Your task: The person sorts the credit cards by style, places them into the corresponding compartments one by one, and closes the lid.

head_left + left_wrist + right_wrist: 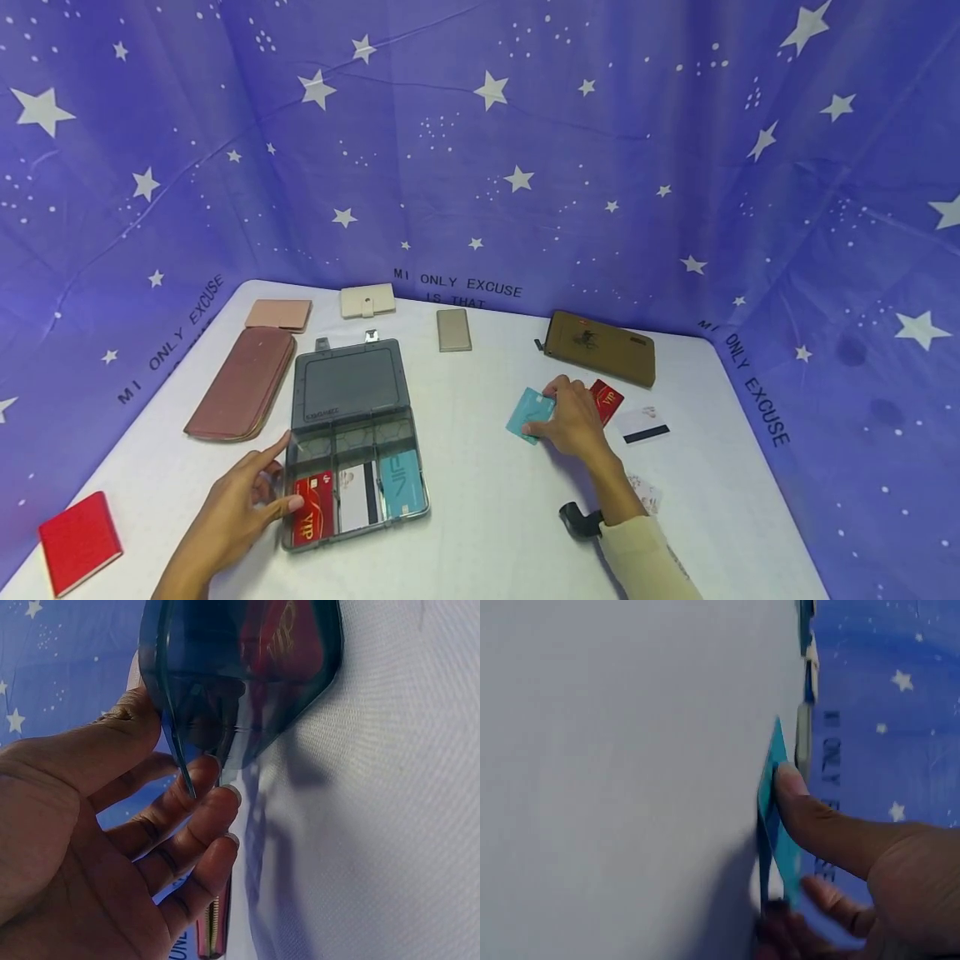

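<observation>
A dark translucent plastic box (352, 383) lies with its lid swung back, on the left half of the table. In its front compartments lie a red VIP card (312, 517), a white card with a black stripe (352, 500) and a teal VIP card (402, 483). My left hand (228, 510) holds the box's left side, thumb over the rim. Right of the box, my right hand (576, 421) pinches another teal card (527, 414), seen almost edge-on in the right wrist view. Beside that hand lie a second red VIP card (609, 402) and a white striped card (642, 425).
Behind the cards lies a brown zip wallet (600, 348). A patterned card (647, 492) is partly hidden by the right forearm. A maroon wallet (243, 383), pink holder (279, 314), cream wallet (367, 301), beige case (453, 330) and red notebook (80, 542) lie around the box.
</observation>
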Tool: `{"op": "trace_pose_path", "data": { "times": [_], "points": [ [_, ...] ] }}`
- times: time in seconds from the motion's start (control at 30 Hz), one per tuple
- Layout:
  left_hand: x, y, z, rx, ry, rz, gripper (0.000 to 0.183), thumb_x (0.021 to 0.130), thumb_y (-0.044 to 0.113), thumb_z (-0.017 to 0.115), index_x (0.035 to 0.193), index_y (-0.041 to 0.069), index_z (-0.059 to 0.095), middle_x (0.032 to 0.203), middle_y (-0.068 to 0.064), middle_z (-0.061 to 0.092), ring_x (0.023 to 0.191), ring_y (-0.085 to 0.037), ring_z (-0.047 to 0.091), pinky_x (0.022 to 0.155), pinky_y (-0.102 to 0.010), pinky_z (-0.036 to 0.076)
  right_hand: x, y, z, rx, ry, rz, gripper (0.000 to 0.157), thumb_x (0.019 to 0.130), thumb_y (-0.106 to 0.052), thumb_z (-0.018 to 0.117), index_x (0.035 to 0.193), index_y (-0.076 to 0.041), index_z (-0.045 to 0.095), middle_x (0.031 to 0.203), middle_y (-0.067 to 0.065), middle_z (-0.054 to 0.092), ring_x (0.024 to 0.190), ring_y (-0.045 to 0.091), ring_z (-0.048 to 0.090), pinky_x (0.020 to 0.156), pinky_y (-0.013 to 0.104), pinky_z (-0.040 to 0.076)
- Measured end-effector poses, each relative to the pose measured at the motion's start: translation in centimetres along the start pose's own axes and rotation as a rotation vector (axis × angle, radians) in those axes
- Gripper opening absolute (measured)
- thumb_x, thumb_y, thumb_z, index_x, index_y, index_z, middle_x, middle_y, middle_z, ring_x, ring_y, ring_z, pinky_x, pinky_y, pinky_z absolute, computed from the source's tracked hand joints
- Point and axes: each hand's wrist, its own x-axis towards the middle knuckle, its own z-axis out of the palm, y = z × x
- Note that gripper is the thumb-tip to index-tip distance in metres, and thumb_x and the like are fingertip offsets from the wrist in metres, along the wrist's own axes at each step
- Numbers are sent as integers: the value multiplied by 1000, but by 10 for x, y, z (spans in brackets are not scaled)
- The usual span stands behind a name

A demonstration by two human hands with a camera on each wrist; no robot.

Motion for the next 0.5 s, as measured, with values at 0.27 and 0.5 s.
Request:
{"op": "trace_pose_path", "data": {
  "times": [0.27, 0.5],
  "points": [
    [2, 2, 1, -10, 6, -3, 90, 75, 33, 86, 151, 15, 43, 105, -1, 61, 77, -3, 47, 67, -24, 41, -14, -50, 14, 382, -51, -214, 33, 78, -7, 84, 102, -20, 65, 87, 3, 59, 69, 15, 54, 59, 24, 47],
    [0, 2, -1, 5, -7, -22, 90, 75, 34, 85, 152, 15, 42, 107, -1, 62, 78, -2, 48, 67, -24, 41, -37, -106, 35, 618, -114, -421, 20, 82, -10, 80, 98, -15, 69, 85, 6, 65, 61, 26, 64, 55, 36, 57]
  ]
}}
